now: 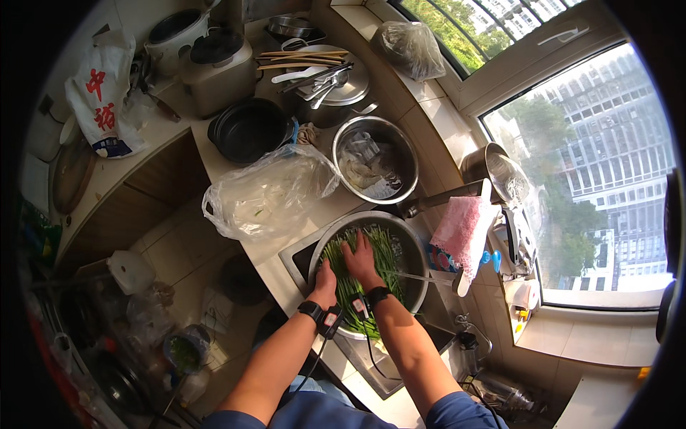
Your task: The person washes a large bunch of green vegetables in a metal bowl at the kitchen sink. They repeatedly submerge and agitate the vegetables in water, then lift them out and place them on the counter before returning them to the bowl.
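Long green chives (383, 241) fill a wide metal basin (419, 252) set over the sink. A thin stream of water (415, 276) runs into the basin from the right. My right hand (362, 260) lies on top of the chives, its fingers spread and pointing to the far side. At the left side of the bundle, my left hand (325, 284) rests against the stalks near the basin's rim; its grip is not clear. Both wrists wear black straps with small devices and cables.
Beyond the basin stand a steel bowl (375, 120) holding plastic wrapping and a clear plastic bag (268, 198). A black pot (252, 131) sits farther back, near a lid (353, 86) bearing chopsticks and spoons. A pink cloth (456, 228) hangs at the right, by the window.
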### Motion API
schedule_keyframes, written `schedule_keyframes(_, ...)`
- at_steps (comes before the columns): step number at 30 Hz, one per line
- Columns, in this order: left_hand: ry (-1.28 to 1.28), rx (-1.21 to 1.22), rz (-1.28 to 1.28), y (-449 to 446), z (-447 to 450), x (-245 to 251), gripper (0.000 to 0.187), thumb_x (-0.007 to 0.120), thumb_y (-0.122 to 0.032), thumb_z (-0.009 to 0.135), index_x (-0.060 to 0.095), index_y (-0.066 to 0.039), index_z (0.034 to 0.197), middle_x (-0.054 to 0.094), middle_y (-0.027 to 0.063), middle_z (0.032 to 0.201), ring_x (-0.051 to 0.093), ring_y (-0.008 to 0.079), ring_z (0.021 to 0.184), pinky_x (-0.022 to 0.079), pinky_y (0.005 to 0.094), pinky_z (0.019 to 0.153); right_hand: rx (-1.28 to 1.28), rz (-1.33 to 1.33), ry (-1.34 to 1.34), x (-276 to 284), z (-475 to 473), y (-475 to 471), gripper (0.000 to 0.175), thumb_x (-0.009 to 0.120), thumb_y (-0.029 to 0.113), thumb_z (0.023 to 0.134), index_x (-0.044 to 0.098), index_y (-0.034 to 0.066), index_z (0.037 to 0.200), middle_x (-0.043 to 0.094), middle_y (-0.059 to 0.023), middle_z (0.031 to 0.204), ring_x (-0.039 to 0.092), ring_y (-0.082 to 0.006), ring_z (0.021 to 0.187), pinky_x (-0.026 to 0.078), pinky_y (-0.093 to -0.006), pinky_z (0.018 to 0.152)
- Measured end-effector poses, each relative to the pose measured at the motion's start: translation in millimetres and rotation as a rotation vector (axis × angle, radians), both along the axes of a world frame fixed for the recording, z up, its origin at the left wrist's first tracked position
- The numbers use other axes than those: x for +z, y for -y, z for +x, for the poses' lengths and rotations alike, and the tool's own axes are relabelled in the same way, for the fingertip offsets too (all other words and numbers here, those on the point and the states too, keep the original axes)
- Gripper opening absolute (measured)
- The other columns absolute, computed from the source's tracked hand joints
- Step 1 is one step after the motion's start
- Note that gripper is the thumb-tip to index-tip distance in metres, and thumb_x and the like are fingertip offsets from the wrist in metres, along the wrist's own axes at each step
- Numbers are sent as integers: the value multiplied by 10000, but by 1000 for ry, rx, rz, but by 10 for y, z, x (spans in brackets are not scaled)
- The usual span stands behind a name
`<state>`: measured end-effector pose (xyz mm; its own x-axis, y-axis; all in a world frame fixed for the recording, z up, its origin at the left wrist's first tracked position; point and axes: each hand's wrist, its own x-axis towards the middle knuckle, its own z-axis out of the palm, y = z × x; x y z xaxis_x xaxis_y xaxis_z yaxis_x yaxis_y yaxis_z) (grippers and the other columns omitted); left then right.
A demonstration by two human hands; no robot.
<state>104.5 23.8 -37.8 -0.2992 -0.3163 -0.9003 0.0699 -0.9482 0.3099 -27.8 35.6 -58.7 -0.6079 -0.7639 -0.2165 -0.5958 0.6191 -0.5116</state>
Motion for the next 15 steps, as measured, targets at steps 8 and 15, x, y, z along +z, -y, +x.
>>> schedule_keyframes(8,-141,-162,38,543,-180,85,861,390,-676,958,250,-87,1571,192,122,1651,169,311,1507,159,524,1185,100,231,516,-148,34,-13,714,295,593,1007,307,135,1555,291,-176,1601,246,-367,1480,176,-496,1200)
schedule_keyframes(15,-352,-154,-13,374,-170,300,966,345,-772,925,139,-110,1598,107,99,1671,93,237,1530,49,471,1215,6,49,565,-68,92,-89,739,224,592,1025,117,146,1604,56,-192,1659,25,-391,1526,5,-597,1190)
